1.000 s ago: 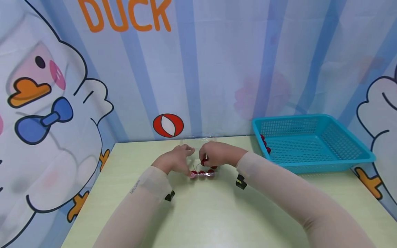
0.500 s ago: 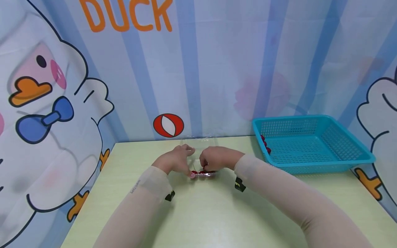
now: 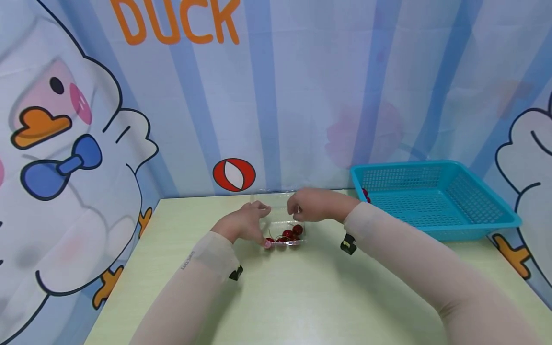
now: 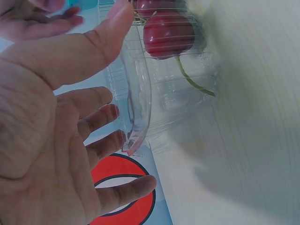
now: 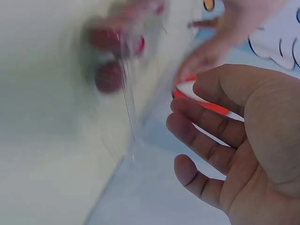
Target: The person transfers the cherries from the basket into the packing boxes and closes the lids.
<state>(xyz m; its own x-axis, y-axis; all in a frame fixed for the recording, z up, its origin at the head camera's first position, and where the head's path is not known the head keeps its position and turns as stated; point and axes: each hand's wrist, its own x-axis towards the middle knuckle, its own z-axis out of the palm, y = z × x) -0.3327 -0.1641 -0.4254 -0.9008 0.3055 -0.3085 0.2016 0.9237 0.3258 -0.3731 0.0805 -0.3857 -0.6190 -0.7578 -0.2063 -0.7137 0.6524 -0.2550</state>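
A clear plastic box (image 3: 279, 224) stands on the table with its transparent lid (image 3: 273, 196) raised behind it. Several red cherries (image 3: 297, 230), some with stems, lie along its front and right part. My left hand (image 3: 243, 223) holds the box's left end, thumb at the front corner and fingers towards the back. Up close in the left wrist view, a cherry (image 4: 168, 35) with a green stem shows through the ribbed wall. My right hand (image 3: 319, 205) hovers above the box's back right, fingers loosely bent; the right wrist view shows nothing between them (image 5: 248, 140).
A blue perforated basket (image 3: 431, 234) stands at the table's right back, with a few cherries (image 3: 366, 194) showing by its left wall. A printed fabric backdrop (image 3: 310, 96) rises right behind the table's far edge (image 3: 194, 197).
My right hand has lowered a cherry into the box, let go of it, and lifted away to the back right. My left hand has stayed in place.
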